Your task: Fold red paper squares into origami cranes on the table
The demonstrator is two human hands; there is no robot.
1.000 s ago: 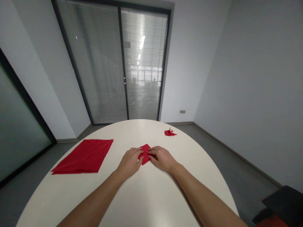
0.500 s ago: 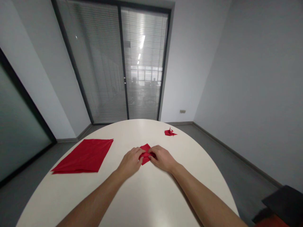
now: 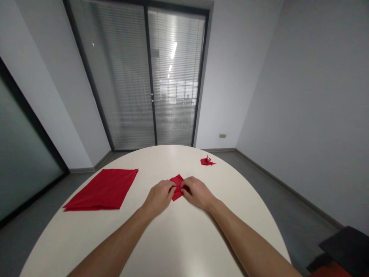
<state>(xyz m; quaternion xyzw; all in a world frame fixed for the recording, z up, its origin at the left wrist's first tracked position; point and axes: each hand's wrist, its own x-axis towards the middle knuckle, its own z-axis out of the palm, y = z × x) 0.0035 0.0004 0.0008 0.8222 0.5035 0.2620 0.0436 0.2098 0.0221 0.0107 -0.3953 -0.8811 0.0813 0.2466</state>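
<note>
A small folded red paper piece [image 3: 177, 181] lies on the white round table [image 3: 184, 238] near its middle. My left hand [image 3: 158, 198] presses on the piece's left side with curled fingers pinching its edge. On the right side, my right hand [image 3: 197, 193] has its fingertips closed on the same piece. The two hands nearly meet over the paper and hide most of its near half.
A stack of flat red paper sheets [image 3: 103, 189] lies at the table's left. A small finished red folded figure [image 3: 206, 161] sits at the far right of the table. A dark object [image 3: 343, 246] stands by the floor at lower right. Glass doors with blinds lie behind.
My hands have closed in slightly over the red piece, the left fingers shifting right along its edge. The piece stays in place.
</note>
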